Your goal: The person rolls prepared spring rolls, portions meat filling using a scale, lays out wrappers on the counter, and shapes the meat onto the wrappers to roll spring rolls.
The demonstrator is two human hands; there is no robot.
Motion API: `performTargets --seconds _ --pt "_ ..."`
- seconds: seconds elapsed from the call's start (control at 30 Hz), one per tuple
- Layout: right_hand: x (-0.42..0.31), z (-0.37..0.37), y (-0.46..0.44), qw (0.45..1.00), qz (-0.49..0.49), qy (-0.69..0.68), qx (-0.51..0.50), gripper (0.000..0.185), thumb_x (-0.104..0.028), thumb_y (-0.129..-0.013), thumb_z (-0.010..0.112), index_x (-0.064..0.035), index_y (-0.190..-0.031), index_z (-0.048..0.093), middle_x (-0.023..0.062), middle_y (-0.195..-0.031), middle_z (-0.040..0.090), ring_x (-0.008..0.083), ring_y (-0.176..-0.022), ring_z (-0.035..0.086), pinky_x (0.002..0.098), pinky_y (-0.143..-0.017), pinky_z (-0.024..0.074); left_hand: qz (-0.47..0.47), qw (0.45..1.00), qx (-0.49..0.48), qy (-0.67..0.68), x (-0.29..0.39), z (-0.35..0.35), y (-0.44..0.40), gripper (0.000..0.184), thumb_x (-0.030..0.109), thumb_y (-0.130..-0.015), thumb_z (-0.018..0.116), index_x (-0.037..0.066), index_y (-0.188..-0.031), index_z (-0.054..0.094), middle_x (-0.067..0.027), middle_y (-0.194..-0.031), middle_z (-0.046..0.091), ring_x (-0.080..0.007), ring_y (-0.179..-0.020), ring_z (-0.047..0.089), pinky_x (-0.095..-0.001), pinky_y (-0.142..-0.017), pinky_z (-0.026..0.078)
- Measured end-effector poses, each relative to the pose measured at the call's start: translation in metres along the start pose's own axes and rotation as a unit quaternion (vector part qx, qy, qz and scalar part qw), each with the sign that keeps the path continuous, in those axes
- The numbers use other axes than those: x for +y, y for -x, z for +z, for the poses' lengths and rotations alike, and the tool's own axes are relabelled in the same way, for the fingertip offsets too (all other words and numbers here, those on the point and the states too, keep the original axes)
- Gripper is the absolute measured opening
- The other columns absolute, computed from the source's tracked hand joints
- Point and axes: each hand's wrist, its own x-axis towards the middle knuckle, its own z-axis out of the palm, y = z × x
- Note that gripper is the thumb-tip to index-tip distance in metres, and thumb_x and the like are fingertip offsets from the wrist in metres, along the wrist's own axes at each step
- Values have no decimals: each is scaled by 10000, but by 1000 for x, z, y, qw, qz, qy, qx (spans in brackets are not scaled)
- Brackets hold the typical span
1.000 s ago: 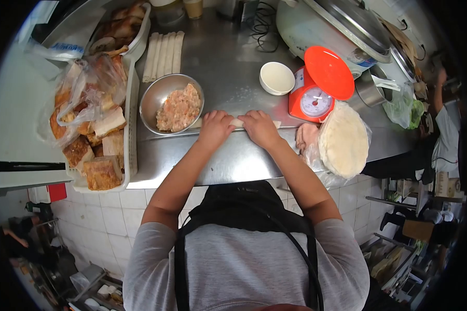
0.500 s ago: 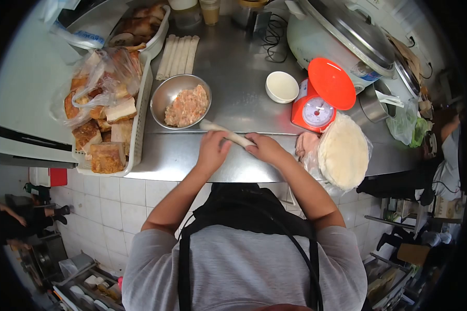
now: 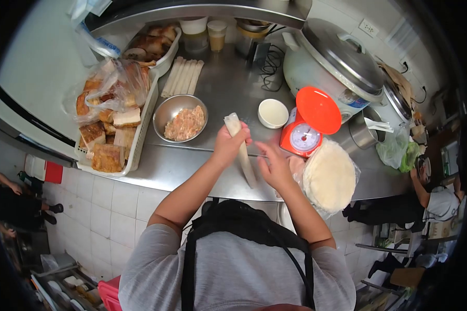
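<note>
Your left hand [image 3: 232, 145] has its fingers curled closed around 1 pale roll [image 3: 246, 165], gripping it along its upper half. The roll slants above the near part of the steel table [image 3: 213, 168], its far end poking out past your fingers and its near end pointing back toward you; from this angle it's hard to tell whether that end touches the metal. Your right hand [image 3: 276, 168] is just beside the roll, thumb and index finger spread well apart, and looks empty. Ahead and to your left sits the steel bowl [image 3: 166, 110] of filling [image 3: 185, 123], with a row of rolls [image 3: 182, 76] behind it. The tray [image 3: 144, 132] of meat [image 3: 108, 157] lies farther left. Beyond your right hand are the white bowl [image 3: 273, 113] and the red scale [image 3: 304, 138], with the round sheets [image 3: 329, 177] near your right wrist.
</note>
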Motion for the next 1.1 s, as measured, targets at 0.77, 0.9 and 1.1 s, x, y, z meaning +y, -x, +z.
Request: performTargets --seconds 0.77,0.9,1.1 --pt "-63 -70 -73 961 -193 -2 -199 198 5 -668 632 -60 -855 619 65 -810 554 231 -752 565 313 -635 460 -102 843 -433 -303 84 15 6 124 40 -702 601 34 -823 575 -11 -758 585 -96 -687 563 -253 -605 458" --pt "-61 -58 -63 967 -237 36 -86 180 -2 -672 647 -52 -842 617 71 -816 563 232 -735 568 308 -632 465 33 879 -302 -367 81 17 17 160 68 -706 620 18 -850 568 -37 -756 593 -142 -690 576 -282 -613 451" --pt "-53 -31 -54 987 -148 -59 25 116 -39 -732 637 -29 -837 589 99 -795 575 243 -705 576 315 -609 469 244 820 -128 -502 74 20 22 176 88 -701 590 20 -856 545 -143 -809 584 -335 -751 566 -390 -628 452"
